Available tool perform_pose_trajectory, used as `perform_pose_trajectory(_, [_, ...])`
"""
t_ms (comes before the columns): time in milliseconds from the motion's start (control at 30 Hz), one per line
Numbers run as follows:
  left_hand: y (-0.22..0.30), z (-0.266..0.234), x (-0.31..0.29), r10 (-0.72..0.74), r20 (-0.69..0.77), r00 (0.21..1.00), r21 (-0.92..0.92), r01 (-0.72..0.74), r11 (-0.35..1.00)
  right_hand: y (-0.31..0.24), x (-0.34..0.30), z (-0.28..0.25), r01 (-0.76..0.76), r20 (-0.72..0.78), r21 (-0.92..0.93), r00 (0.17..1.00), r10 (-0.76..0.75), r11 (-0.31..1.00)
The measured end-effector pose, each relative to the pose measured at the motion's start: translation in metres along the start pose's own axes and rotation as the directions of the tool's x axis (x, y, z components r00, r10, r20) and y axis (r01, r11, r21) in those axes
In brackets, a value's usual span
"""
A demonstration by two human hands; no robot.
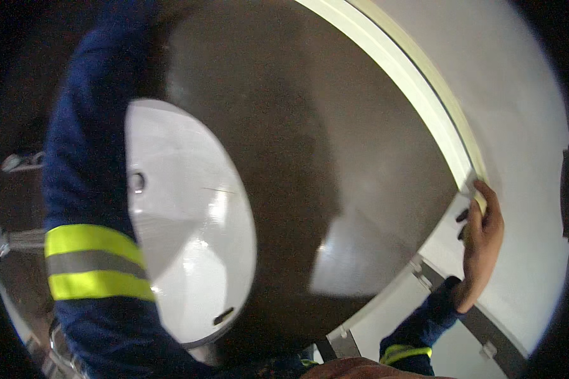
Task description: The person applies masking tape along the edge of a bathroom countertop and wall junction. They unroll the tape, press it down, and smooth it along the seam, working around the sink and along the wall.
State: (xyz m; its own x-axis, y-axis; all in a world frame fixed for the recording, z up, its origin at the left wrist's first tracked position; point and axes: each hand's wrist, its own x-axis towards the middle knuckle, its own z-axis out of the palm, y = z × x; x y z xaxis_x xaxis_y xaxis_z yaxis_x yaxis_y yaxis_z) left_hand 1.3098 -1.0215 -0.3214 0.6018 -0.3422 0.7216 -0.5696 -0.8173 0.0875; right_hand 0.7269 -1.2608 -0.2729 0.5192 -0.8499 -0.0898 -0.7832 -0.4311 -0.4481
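Observation:
My left arm, in a navy sleeve point(95, 158) with a yellow and grey reflective band, reaches forward across the left side of the white basin; its hand is out of view past the top edge. My right hand point(483, 243) is at the right, by the corner where a white edge strip point(417, 95) of the brown countertop point(284, 158) ends. Its fingers are closed around the near end of a pale yellow strip that looks like masking tape point(446, 104), running along the wall side of the white edge. A small black thing point(462, 216) shows beside the fingers; its kind is unclear.
The glossy white oval basin point(196, 189) is set into the countertop. Chrome fittings point(22, 161) stand at the far left. A pale wall point(525, 126) rises along the right. White panels with a grey strip point(433, 275) lie below the counter's near right edge.

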Motion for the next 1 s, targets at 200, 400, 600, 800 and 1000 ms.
perform_pose_trajectory(200, [-0.003, -0.006, -0.006, 0.001, -0.022, 1.000, -0.011, -0.002, 1.000, -0.007, 0.002, -0.001, 0.000, -0.001, 0.009, 1.000, 0.000, 1.000])
perform_pose_trajectory(400, [0.005, -0.004, -0.009, -0.057, 0.022, 0.998, -0.004, 0.057, 0.998, 0.002, 0.007, -0.001, -0.014, 0.024, 0.042, 1.000, 0.013, 0.999])
perform_pose_trajectory(600, [0.003, -0.005, -0.007, -0.032, -0.011, 0.999, -0.019, 0.032, 0.999, 0.002, 0.007, -0.003, -0.007, 0.040, 0.061, 0.999, 0.005, 0.998])
perform_pose_trajectory(800, [0.007, -0.008, -0.006, -0.063, 0.032, 0.997, 0.002, 0.063, 0.998, 0.005, 0.009, -0.001, 0.003, 0.040, 0.049, 0.999, -0.005, 0.999])
perform_pose_trajectory(1000, [0.010, 0.000, -0.007, -0.033, 0.033, 0.999, -0.011, 0.034, 0.999, 0.004, 0.007, -0.004, -0.025, 0.032, 0.004, 0.999, 0.024, 1.000])
